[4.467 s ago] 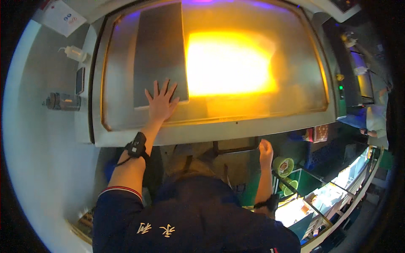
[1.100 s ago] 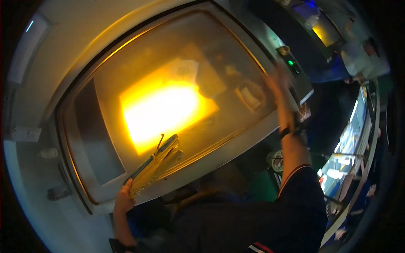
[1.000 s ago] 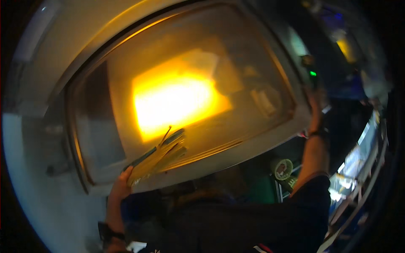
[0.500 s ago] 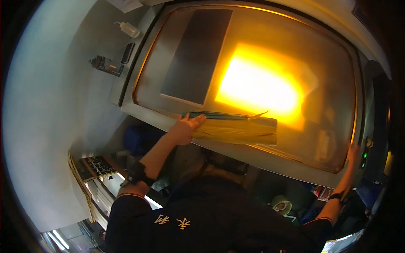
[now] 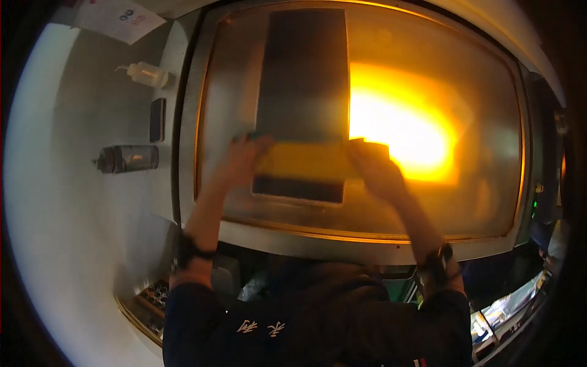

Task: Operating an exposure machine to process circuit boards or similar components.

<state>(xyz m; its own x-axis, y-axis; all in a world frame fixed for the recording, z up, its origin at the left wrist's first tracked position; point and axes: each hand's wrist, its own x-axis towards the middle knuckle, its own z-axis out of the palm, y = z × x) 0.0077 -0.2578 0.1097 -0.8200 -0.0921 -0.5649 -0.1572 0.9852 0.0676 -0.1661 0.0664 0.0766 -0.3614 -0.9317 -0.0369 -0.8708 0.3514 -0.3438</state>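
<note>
A long, flat yellow pad (image 5: 302,161) with a green upper edge lies across the lower part of a dark rectangular panel (image 5: 302,79). Motion blurs it, so its material cannot be told. My left hand (image 5: 241,162) is closed round its left end, with fingers over the upper edge. At its right end my right hand (image 5: 376,168) grips it beside the bright patch, and those fingers are partly smeared. The panel rests on a wide flat bed (image 5: 428,211), just left of the yellow-white glow.
Left of the bed, a squeeze bottle (image 5: 148,74), a phone-like black slab (image 5: 158,120) and a dark-capped bottle (image 5: 129,158) sit on a pale surface. A printed sheet (image 5: 125,19) is at the upper left. Small green lights (image 5: 535,207) show on the right side.
My left hand has carried the pad forward from the bed's front edge onto the dark panel. My right hand has come from the bed's right edge to the pad's right end. The view has turned.
</note>
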